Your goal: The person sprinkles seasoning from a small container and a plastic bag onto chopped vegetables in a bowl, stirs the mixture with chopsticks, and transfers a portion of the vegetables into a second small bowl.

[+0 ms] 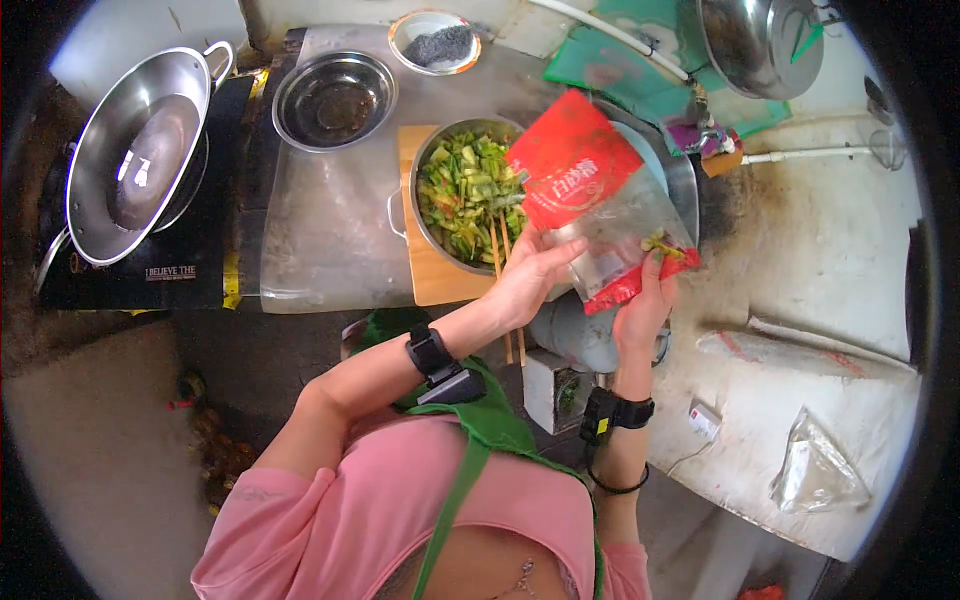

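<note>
Both my hands hold a red-and-clear plastic bag (580,165), tilted so its upper left corner hangs over the metal pot (392,215). My left hand (538,268) grips the bag's left side, near the pot's rim. At the lower end, my right hand (645,305) pinches the bag by its red edge, thumb on top. Chopped green vegetables (460,195) with small reddish bits fill much of the pot. A pair of wooden chopsticks (495,245) leans in the pot, partly hidden by my left wrist. Beneath the pot lies a wooden board (440,285).
A wok (135,165) sits on a black cooktop (190,285) at left. Behind are a metal bowl (335,100) and a pale bowl (435,22) holding a dark scourer. A tap (703,110) is at back right. A crumpled clear bag (818,470) lies on the right counter (720,470).
</note>
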Available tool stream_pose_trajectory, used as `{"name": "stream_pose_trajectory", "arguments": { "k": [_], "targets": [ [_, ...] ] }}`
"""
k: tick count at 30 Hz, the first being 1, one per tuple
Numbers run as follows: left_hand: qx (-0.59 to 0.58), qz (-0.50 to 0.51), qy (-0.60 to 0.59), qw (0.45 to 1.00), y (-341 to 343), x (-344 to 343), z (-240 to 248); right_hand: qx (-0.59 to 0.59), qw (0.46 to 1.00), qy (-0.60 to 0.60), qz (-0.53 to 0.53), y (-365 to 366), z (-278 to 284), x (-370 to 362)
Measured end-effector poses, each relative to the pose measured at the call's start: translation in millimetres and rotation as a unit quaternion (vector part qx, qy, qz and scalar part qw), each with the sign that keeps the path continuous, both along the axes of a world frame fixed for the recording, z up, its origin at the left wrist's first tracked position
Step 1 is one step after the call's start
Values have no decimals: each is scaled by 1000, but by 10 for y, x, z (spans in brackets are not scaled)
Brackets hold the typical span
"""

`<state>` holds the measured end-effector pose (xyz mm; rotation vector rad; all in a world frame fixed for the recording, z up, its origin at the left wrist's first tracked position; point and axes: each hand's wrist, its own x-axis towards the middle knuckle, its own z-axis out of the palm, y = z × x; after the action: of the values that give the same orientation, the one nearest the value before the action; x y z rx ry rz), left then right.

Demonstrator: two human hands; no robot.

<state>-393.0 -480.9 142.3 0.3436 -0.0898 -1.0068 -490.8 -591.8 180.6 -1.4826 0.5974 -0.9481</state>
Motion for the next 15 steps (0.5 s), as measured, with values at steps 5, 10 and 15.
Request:
{"name": "stream_pose_trajectory", "arguments": {
  "k": [5, 10, 15],
  "targets": [
    [-16, 24, -11, 1000, -6, 83, -36, 50, 998, -34, 20, 70, 48, 147],
    [-46, 69, -16, 996, -42, 158, -31, 47, 998, -35, 34, 86, 85, 316],
    [-31, 39, -4, 999, -66, 249, -41, 64, 997, -45, 17, 3, 26, 474]
  ]
}}
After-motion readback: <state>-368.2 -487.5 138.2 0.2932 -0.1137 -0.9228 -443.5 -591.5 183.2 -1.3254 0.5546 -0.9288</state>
